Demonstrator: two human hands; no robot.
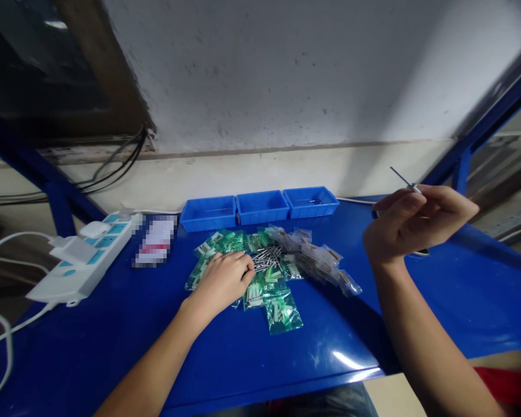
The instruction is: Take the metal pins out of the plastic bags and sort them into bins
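My right hand [417, 223] is raised above the right side of the table. Its thumb and fingertips pinch a blind rivet [410, 184], whose thin grey pin points up and to the left. Palm down, my left hand [228, 278] rests on small clear bags with green markings [282, 313]. Its fingers curl beside a loose pile of metal rivets [267, 259], and their tips are hidden, so anything in them is out of sight. To the right of the pile, several clear bags of brownish pieces [321, 258] lie heaped together.
Three blue bins [263, 207] stand in a row at the wall; the right one holds a few small pieces. A white power strip [87, 260] with plugs and cables lies at the left, near a blurred packet [155, 240]. A dark flat object sits partly behind my right wrist.
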